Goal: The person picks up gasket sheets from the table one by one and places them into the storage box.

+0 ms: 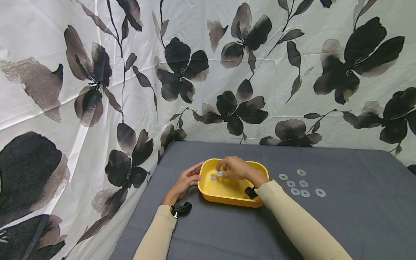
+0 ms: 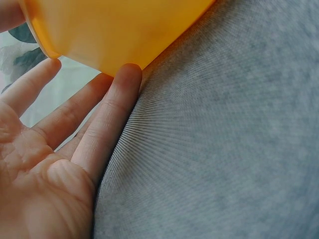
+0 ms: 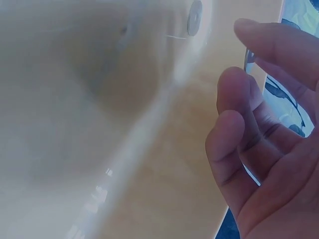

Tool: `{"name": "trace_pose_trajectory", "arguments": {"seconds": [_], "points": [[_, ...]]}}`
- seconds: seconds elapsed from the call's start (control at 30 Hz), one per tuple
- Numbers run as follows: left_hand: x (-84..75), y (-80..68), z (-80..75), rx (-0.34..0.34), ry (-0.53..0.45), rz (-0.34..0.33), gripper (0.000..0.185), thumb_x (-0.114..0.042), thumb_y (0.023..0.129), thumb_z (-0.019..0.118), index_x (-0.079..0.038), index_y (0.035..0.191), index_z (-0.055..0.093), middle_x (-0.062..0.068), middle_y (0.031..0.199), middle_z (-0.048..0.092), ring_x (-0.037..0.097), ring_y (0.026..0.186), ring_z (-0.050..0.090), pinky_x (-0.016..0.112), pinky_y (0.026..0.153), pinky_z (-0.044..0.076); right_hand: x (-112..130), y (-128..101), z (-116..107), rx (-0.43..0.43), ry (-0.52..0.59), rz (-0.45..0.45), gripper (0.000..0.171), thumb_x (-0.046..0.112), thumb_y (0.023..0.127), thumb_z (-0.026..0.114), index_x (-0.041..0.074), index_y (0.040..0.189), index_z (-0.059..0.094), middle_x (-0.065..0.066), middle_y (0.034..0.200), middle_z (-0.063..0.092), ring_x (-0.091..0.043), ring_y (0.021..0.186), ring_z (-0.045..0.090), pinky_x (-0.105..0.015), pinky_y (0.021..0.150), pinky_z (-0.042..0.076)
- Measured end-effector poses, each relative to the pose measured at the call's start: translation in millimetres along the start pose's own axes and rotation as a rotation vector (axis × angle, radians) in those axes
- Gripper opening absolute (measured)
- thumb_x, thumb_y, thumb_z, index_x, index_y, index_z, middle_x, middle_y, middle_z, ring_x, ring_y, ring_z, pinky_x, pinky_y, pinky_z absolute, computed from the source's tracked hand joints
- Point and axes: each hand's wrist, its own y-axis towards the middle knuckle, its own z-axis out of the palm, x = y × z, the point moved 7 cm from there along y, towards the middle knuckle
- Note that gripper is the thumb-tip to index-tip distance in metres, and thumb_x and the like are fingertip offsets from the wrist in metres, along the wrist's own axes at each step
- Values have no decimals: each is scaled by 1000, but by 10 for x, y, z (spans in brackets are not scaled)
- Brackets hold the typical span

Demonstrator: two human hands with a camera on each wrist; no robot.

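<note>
Over smooth yellow tub (image 1: 227, 196), flat round washer (image 1: 220, 172).

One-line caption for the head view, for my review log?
Left hand steadies a yellow tub on a grey cloth while the right hand holds a washer over it; more washers lie alongside.

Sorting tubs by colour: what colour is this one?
Yellow tub, clearest in the head view.
</note>
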Motion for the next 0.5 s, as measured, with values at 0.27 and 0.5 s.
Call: {"name": "trace_pose_trajectory", "arguments": {"seconds": [0.27,0.5], "points": [[14,12,-2,3,-1,5,64,-13,97,62,-17,158,42,23,153,50,40,133,57,34,93,60,-1,17,35,-7,-40,-13,26,15,88,79,20,113,76,0,94,66,-18,84,56,-33,75,45],[7,11,8,1,1,5,63,-12,98,61,-17,158,42,23,153,50,41,132,57,33,93,60,10,18,48,-24,-94,-16,25,16,88,80,20,112,76,-1,92,66,-17,83,55,-35,76,46]]}}
